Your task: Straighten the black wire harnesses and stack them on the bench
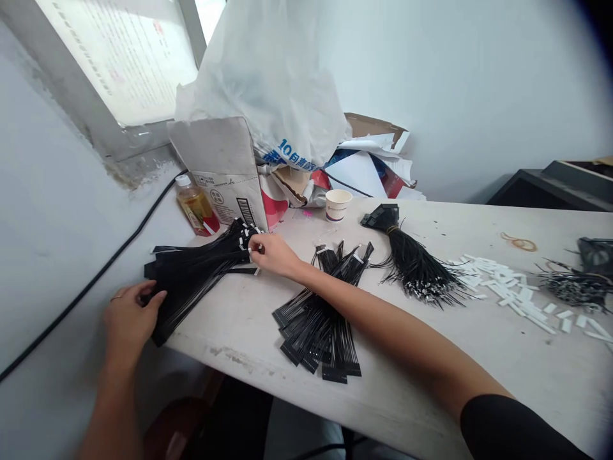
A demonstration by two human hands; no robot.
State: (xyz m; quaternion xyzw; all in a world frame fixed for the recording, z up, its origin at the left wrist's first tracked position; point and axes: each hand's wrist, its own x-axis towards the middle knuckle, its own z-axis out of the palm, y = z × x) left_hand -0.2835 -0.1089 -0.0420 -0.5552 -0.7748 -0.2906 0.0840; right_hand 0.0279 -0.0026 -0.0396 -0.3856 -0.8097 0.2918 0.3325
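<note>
A thick bundle of black cable strips point(196, 271) with small white tags at one end lies across the table's left corner. My left hand point(130, 316) curls round its near end at the table edge, fingers bent onto the strips. My right hand point(271, 253) reaches across and pinches the white-tagged far end of the same bundle. A second fanned pile of black cable strips point(320, 313) lies under my right forearm.
A tied bunch of black wires point(412, 259), scattered white tags point(512, 291) and more wires point(575, 284) lie to the right. A paper cup point(338, 204), drink bottle point(196, 206), cardboard box point(225, 166) and plastic bag point(268, 83) crowd the back. A black cable point(86, 287) runs along the wall.
</note>
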